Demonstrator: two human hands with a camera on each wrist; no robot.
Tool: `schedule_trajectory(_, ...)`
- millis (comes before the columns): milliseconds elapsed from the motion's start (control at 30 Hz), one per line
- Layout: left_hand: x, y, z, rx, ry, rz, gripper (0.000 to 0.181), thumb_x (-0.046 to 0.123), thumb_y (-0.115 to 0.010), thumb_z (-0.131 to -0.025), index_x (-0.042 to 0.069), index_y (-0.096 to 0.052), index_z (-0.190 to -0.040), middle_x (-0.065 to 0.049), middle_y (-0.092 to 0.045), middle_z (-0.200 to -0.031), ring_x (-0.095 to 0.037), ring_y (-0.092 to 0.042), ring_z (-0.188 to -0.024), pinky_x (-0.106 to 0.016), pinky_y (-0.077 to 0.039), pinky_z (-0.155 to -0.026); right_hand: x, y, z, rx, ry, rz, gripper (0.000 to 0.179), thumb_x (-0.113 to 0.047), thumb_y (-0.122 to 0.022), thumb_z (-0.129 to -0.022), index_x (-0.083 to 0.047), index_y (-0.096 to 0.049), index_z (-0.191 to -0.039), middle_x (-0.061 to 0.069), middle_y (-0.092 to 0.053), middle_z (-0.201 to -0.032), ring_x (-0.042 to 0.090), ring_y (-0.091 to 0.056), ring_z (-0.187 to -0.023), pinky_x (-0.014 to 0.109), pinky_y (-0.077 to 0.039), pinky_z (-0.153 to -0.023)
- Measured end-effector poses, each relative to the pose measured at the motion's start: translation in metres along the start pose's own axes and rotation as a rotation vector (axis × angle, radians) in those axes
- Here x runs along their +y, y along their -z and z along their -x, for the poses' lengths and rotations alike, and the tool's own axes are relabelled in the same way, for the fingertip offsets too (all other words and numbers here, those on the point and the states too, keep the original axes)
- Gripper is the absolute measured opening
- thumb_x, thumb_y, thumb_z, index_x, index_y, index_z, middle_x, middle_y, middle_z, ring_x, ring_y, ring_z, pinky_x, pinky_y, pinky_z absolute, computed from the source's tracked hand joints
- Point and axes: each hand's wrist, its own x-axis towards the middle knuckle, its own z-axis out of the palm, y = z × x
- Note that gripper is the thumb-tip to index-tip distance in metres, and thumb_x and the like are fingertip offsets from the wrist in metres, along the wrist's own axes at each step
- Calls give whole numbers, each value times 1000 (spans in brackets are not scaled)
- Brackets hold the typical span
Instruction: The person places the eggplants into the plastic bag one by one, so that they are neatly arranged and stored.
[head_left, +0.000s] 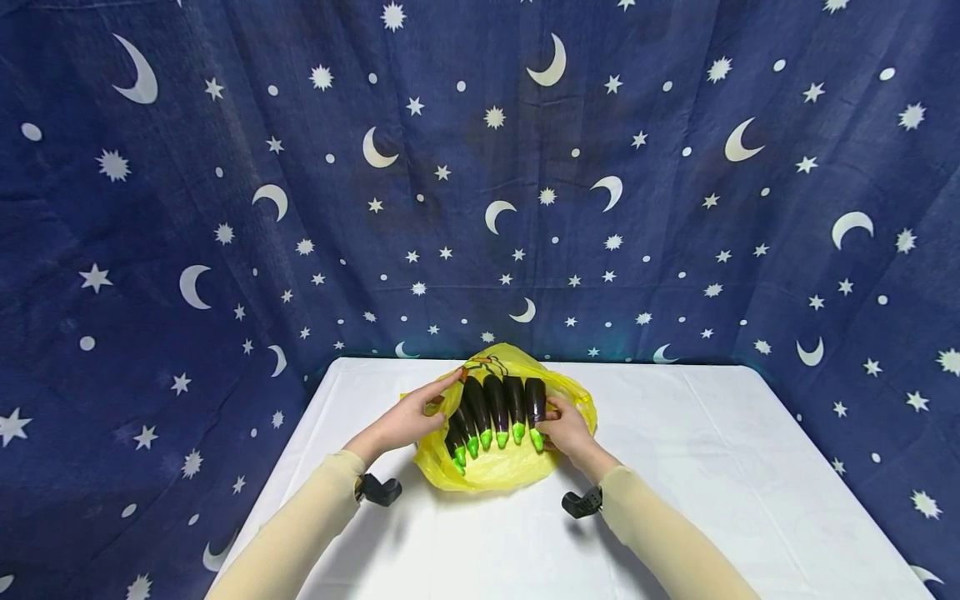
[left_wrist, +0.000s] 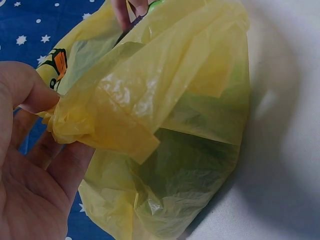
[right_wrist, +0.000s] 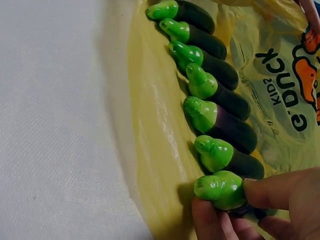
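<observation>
A yellow plastic bag (head_left: 510, 473) lies on the table with its mouth spread toward me. Several dark eggplants (head_left: 497, 400) with bright green stem ends lie side by side in a row inside it. My left hand (head_left: 408, 415) pinches the bag's left edge between thumb and fingers; the left wrist view shows the gathered yellow film (left_wrist: 75, 122) there. At the right end of the row, my right hand (head_left: 568, 429) holds the last eggplant (right_wrist: 220, 190) near its green cap, thumb on one side and fingers on the other.
A white cloth (head_left: 675, 467) covers the table. Behind it and at both sides hangs a dark blue curtain (head_left: 450, 208) with moons and stars. Black lettering and an orange duck print (right_wrist: 302, 75) mark the bag's inside-facing film.
</observation>
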Motion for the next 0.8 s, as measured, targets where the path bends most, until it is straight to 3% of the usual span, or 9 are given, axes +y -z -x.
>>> schedule_trajectory(300,-2,0,0,3,9,6,80,5,-57,-95,41,-29,-161,16,-27,-164,-24,-48,-134,-47,-40,-109,1,-3,2,44,23,49,62,-2,-66,-95,2,-42,-152,22,-54,-120,27,-60,-94,37,-59,-70)
schedule_trajectory(500,-4,0,-1,-4,7,8,79,5,-57,-96,39,-30,-161,16,-26,-164,-23,-46,-136,-47,-39,-111,4,-6,0,84,54,71,56,-3,-69,-94,4,-50,-146,19,-56,-113,25,-58,-91,34,-57,-67)
schedule_trajectory(800,-5,1,0,-3,18,15,79,6,-57,-96,41,-29,-161,14,-26,-165,-25,-46,-136,-49,-39,-111,5,-6,3,70,56,82,57,-5,-69,-94,5,-48,-146,22,-58,-118,27,-61,-93,35,-58,-71)
